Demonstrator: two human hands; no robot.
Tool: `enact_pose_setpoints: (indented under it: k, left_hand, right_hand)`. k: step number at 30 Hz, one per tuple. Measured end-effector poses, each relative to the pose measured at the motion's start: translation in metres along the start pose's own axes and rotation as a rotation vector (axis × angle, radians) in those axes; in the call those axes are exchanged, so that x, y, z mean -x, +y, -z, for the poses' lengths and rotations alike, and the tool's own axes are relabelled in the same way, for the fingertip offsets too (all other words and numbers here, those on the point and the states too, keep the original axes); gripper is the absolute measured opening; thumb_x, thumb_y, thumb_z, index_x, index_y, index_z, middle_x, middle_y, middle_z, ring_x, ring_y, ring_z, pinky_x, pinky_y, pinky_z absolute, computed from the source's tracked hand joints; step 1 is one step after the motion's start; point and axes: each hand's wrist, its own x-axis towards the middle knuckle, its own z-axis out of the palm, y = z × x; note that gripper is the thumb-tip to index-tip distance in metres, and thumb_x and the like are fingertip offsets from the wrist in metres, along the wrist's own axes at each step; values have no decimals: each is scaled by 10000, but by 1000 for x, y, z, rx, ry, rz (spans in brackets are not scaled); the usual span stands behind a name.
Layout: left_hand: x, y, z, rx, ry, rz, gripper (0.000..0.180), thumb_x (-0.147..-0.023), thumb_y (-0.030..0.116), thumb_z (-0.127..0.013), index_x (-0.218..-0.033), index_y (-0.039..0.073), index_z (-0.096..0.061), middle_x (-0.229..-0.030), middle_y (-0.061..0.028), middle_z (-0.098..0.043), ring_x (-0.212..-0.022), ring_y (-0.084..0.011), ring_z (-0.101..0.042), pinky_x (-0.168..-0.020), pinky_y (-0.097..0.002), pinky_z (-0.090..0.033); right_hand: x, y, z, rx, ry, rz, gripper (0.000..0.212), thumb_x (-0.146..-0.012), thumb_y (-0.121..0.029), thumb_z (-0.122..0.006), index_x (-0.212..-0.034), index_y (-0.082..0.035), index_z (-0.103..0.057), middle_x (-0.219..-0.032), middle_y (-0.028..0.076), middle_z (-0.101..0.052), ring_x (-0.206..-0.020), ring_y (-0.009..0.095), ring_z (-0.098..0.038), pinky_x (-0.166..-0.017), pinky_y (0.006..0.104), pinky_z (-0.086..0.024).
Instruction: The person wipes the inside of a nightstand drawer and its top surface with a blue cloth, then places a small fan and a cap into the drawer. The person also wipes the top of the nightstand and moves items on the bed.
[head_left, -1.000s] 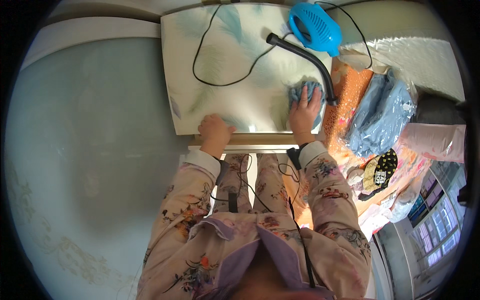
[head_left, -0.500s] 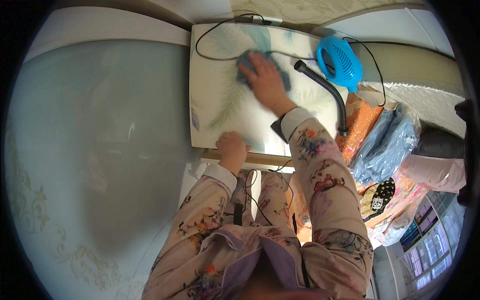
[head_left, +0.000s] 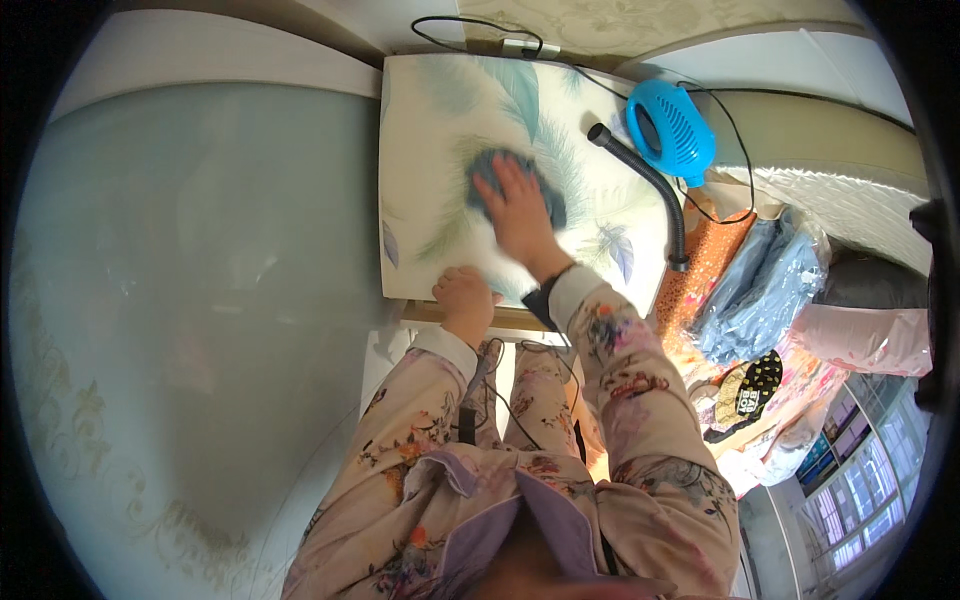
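A dark blue-grey cloth [head_left: 553,200] lies bunched on a white cabinet top [head_left: 430,150] patterned with green and blue feathers. My right hand [head_left: 520,205] presses down on the cloth, fingers stretched over it toward the far side. At the near edge of the top, my left hand [head_left: 465,295] leans with short bent fingers and the thumb apart, holding no object. A black hose [head_left: 650,180] lies curved along the right side. Beside it is a blue handheld blower [head_left: 675,130] with vent slots, its black cord running toward the wall.
A large pale glossy panel [head_left: 200,250] stands close on the left. A socket [head_left: 530,48] sits at the back wall. To the right are a bagged blue garment [head_left: 765,285], orange fabric [head_left: 705,260], a black-and-gold cap [head_left: 750,390] and a pink-and-black bundle [head_left: 870,335].
My right hand has drawn the cloth nearer and slightly left. The cord that crossed the cabinet top now lies along its back edge, and the blower has shifted slightly. My left hand stays in place.
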Motion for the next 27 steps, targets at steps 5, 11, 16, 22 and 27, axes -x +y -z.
enact_pose_setpoints:
  k: [5,11,16,22,27]
  left_hand:
    - [2,-5,0,41,11,-44,767,-709,557,-700,-1160,-36,-517,-1127,-185,-535,-1033,-322,-542,-837,-419,-455]
    - [-1,-3,-2,58,-26,5,748,-704,551,-708,-1153,-19,-527,-1151,-183,-533,-1069,-320,-534,-867,-432,-442]
    - [2,-4,-1,92,30,-4,710,-693,528,-730,-1112,-14,-544,-1142,-188,-539,-1064,-336,-538,-870,-449,-440]
    - [21,-15,-19,266,294,-92,601,-709,480,-730,-1030,-2,-566,-1058,-195,-556,-1002,-343,-546,-831,-422,-452]
    - [50,-12,-68,566,510,-74,429,-718,366,-739,-849,-3,-565,-895,-188,-550,-895,-372,-534,-758,-474,-435]
  right_hand:
    - [93,-12,24,-130,-171,-24,496,-810,-72,-483,-1292,-189,-513,-1451,164,-326,-1326,359,-324,-1057,541,-272]
    - [67,28,47,182,-55,-221,501,-785,-117,-578,-1273,-223,-533,-1423,146,-367,-1304,335,-354,-1055,550,-257]
    - [51,23,56,129,3,-293,556,-728,-181,-694,-1260,-180,-532,-1403,204,-358,-1295,394,-333,-1044,533,-272]
    - [71,84,139,284,455,-292,514,-709,-135,-713,-1137,35,-483,-1201,248,-466,-1116,415,-420,-969,484,-342]
    - [15,161,185,364,461,-201,700,-714,-352,-739,-1203,51,-442,-1183,247,-490,-1099,426,-460,-951,463,-374]
